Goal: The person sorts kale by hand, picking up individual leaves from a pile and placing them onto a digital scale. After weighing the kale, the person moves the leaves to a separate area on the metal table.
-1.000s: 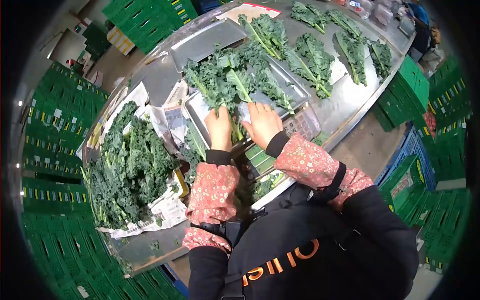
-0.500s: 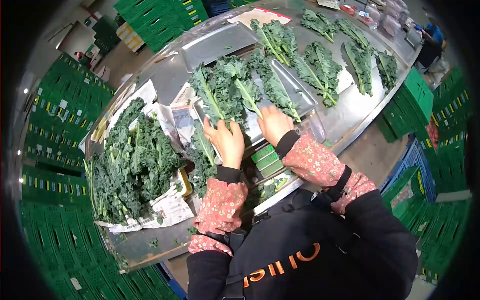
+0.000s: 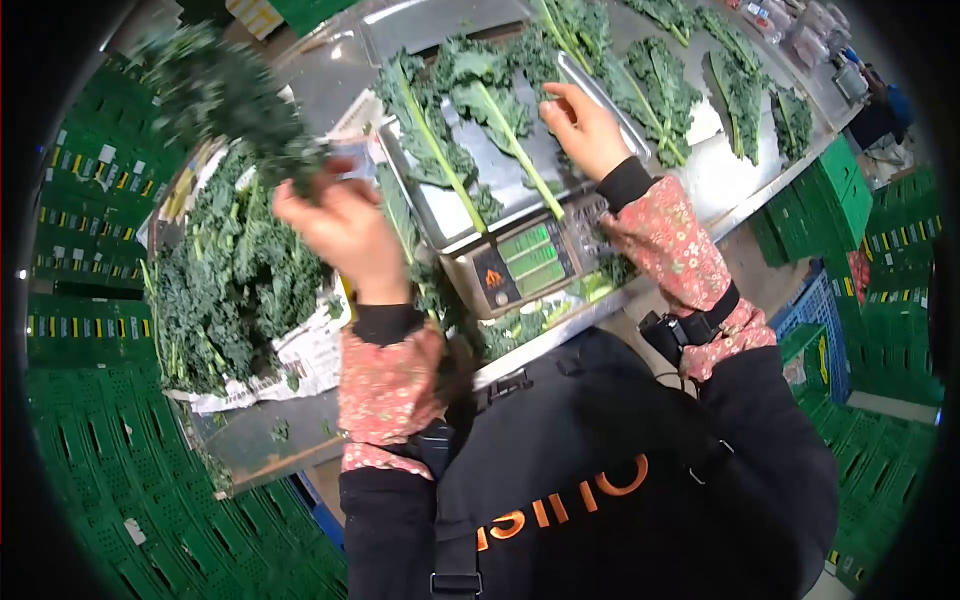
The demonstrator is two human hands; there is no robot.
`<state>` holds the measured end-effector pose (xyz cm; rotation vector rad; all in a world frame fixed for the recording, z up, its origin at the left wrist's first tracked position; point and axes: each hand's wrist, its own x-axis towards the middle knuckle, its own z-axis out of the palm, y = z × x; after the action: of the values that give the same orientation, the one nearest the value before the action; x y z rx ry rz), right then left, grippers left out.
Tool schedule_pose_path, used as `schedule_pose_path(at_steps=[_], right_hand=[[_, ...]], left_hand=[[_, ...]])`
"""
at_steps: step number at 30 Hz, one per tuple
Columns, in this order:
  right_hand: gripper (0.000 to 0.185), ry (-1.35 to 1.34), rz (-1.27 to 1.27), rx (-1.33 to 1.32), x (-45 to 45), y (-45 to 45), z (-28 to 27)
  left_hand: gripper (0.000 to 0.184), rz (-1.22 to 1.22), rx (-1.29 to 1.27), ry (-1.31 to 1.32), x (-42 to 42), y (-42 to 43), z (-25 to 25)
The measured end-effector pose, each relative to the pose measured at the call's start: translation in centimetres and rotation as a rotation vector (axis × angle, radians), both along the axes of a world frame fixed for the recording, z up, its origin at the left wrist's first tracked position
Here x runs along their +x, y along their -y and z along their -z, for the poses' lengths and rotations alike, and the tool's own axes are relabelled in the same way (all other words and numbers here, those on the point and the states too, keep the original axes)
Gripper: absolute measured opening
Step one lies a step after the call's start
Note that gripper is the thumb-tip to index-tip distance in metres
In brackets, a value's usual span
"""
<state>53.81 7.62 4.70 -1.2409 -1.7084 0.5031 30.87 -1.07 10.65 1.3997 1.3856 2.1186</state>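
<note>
A curly kale leaf [image 3: 225, 100], smeared by motion, is gripped in my left hand [image 3: 345, 225], above and left of the weighing scale. Below it lies a heap of kale [image 3: 235, 270] on newspaper. On the scale's metal tray [image 3: 465, 212] rest kale leaves [image 3: 490, 110] with pale stalks pointing toward me. My right hand [image 3: 588, 135] is over the tray's right side, thumb and forefinger apart with nothing visible between them; its other fingers are partly hidden. Green digits glow on the scale's display [image 3: 535, 257].
More kale leaves [image 3: 660, 100] are laid out along the right of the metal table [image 3: 745, 185]. Wrapped packs [image 3: 810, 45] stand at its far end. Green crates [image 3: 95, 420] are stacked on both sides, and a blue crate [image 3: 825, 310] is at right. A person [image 3: 885, 115] is beyond the table.
My left hand has moved from the tray up and left and now holds a kale leaf. My right hand has lifted off the stalks toward the upper right. The view has shifted.
</note>
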Motion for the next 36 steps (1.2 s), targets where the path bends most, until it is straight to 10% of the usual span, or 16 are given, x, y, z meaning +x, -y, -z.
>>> schedule_pose_path(at_steps=[6,10,18,30,36], right_hand=[[0.029,0.082,-0.071,-0.064,2.9,1.2,1.5],[0.026,0.105,-0.019,-0.091,4.4,0.2,1.3],[0.029,0.384,-0.098,0.123,1.6,-6.1,-3.2],[0.041,0.962,-0.003,-0.034,-7.5,-12.8,-0.6],[0.018,0.744,0.109,0.121,-7.1,-14.9,-1.3]], left_hand=[[0.027,-0.15,-0.338,0.061,-7.2,5.7,5.8],[0.043,-0.253,-0.45,-0.619,-10.4,10.8,12.8],[0.048,-0.051,-0.875,-0.595,-8.9,14.6,14.2],[0.043,-0.175,-0.816,-0.636,-6.4,14.8,14.0],[0.038,-0.207,-0.873,-0.581,-7.3,14.3,14.7]])
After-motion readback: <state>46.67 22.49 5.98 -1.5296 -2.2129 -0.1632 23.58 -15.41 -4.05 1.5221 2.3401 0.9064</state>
